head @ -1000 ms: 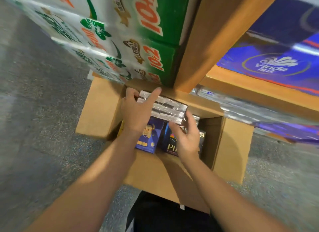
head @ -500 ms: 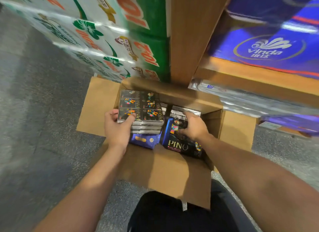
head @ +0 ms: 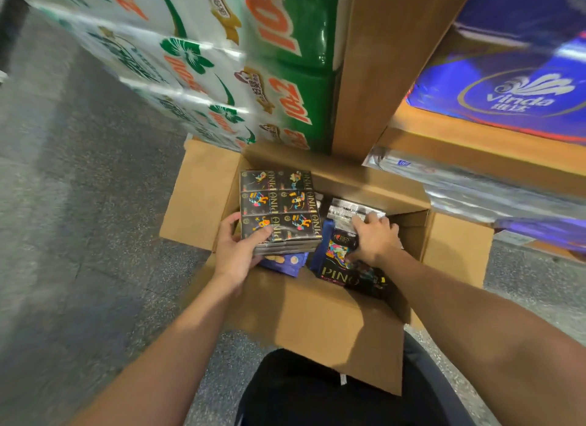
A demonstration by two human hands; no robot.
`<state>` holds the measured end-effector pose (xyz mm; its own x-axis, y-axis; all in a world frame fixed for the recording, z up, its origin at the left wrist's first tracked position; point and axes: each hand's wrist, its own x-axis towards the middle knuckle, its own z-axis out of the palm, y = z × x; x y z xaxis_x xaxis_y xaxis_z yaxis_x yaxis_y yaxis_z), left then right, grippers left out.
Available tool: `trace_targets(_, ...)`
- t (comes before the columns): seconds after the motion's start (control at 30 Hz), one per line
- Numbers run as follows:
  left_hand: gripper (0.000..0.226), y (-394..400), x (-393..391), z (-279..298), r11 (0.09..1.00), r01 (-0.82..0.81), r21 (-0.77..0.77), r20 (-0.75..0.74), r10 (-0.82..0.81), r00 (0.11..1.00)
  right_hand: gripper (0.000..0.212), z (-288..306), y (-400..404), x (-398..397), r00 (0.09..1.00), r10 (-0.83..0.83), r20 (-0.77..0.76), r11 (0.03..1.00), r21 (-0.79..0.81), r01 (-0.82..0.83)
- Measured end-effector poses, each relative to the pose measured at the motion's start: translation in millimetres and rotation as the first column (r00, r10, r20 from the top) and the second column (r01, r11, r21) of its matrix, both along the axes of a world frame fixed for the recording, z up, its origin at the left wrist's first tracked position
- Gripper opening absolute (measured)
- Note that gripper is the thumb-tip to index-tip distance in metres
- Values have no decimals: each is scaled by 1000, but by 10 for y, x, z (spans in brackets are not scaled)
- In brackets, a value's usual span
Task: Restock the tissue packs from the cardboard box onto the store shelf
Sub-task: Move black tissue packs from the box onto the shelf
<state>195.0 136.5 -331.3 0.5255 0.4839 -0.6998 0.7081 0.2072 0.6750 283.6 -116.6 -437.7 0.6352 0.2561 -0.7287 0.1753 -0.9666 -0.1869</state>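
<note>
An open cardboard box [head: 320, 324] stands on the floor below the wooden store shelf [head: 475, 146]. My left hand [head: 236, 254] grips a flat black tissue pack bundle [head: 279, 208] with colourful figures, held face up over the box's left half. My right hand [head: 372, 240] reaches into the box's right half, its fingers closed around a silvery wrapped pack [head: 348, 213]. Under that hand lies a dark PINO pack [head: 341, 268]. A blue pack [head: 285, 262] shows beneath the held bundle.
Green and white tissue bales [head: 222, 67] are stacked to the left of a wooden shelf post [head: 377, 67]. Blue Vinda bales [head: 520, 89] sit on the shelf at right, with silvery packs [head: 475, 187] on the level below. Grey speckled floor [head: 79, 219] lies to the left.
My left hand has turned the bundle face up and lifted it over the box's left side. My right hand let go of it and moved onto a silvery pack at the right.
</note>
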Motion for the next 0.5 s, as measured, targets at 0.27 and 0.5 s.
trace_targets(0.27,61,9,58,262,977,-113,-182,-70,102,992,68,452,-67,-107,984,4,176,998,66,-16)
trace_targets(0.5,47,-60,6,842,983,-95,-160,69,107,992,81,1207,-102,-66,892,-75,447,984,179,-7)
